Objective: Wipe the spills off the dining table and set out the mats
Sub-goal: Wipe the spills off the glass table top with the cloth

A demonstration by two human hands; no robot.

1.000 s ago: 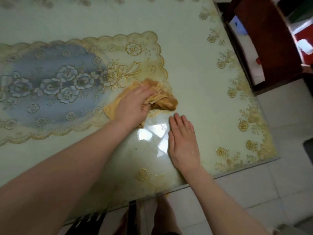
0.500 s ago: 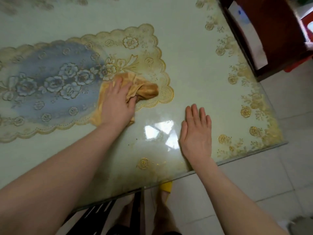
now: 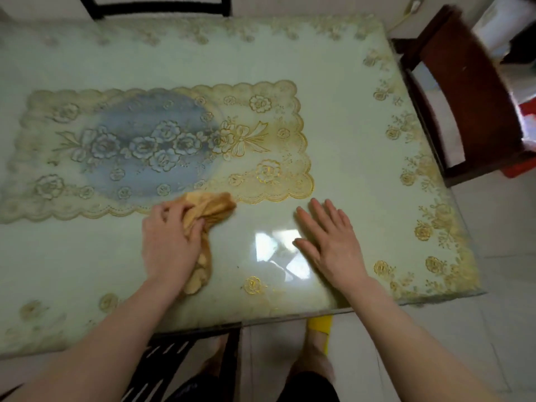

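The left hand point(image 3: 169, 245) grasps a bunched orange-yellow cloth point(image 3: 216, 208), fingers curled over it and pressing it onto the desk point(image 3: 333, 97). One end of the cloth fans out past the fingertips and touches the near edge of a mat point(image 3: 275, 140); the other end trails back beside the wrist. The right hand point(image 3: 333, 242) holds nothing. It lies flat on the desk with its fingers straight and slightly spread, well to the right of the cloth and just in front of the mat's near right corner.

Between the two hands a bright window reflection point(image 3: 278, 250) shines on the glossy surface. The desk is pale green with gold flowers printed along its edges. The mat is lace-patterned, with a scalloped gold border and a blue oval of flowers in the middle, and it runs lengthwise across the centre of the desk. Whether it lies on top of the glossy layer or beneath it cannot be told.

A dark brown chair point(image 3: 464, 97) stands at the right end of the desk, a black chair point(image 3: 159, 7) at the far side, and another black chair point(image 3: 179, 352) is tucked under the near edge. The person's feet stand on the pale tiled floor point(image 3: 493, 343), one in a yellow slipper point(image 3: 319, 326).
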